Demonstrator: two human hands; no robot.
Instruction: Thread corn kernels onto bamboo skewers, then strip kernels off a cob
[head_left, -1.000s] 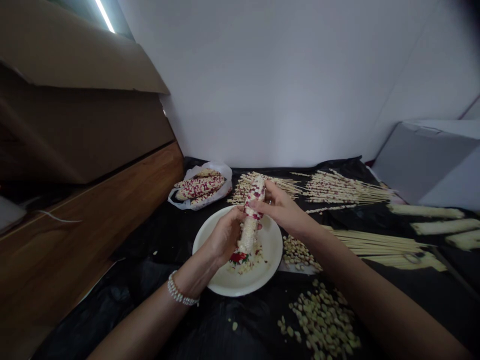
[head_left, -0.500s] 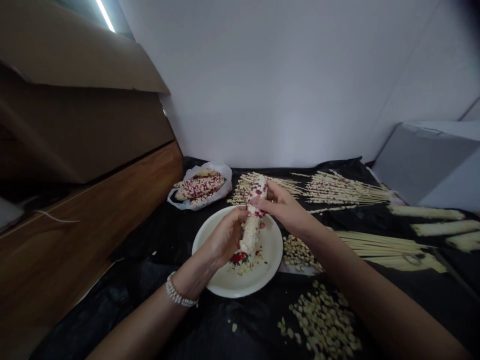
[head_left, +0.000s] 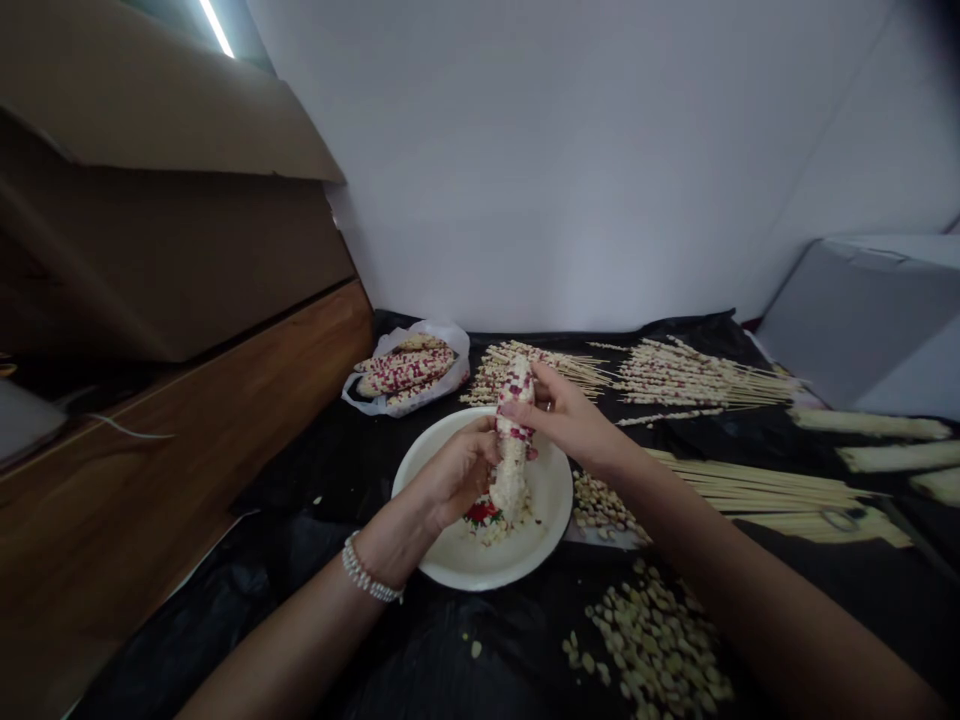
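A corn cob (head_left: 512, 470) stands nearly upright between my hands, its upper part set with white and dark red kernels, its lower part stripped bare. My right hand (head_left: 559, 410) grips the upper part, thumb pressed on the kernels. My left hand (head_left: 461, 465) is closed around the cob's left side at mid-height; some of its fingers are hidden behind the cob. Below lies a white enamel basin (head_left: 420, 555) with a red flower print, and loose kernels (head_left: 499, 535) rest on its bottom.
Behind the basin, a plastic bag (head_left: 459, 372) holds several speckled cobs. Kernel-threaded sticks (head_left: 667, 375) lie at the back, bare sticks (head_left: 750, 490) at right. Loose pale pieces (head_left: 660, 640) spread in front. Stripped cobs (head_left: 870, 425) lie far right. A cardboard box (head_left: 187, 250) stands left.
The whole view has shifted slightly, so things sit a little further right. Both hands keep hold of the cob, which stands a bit more upright.
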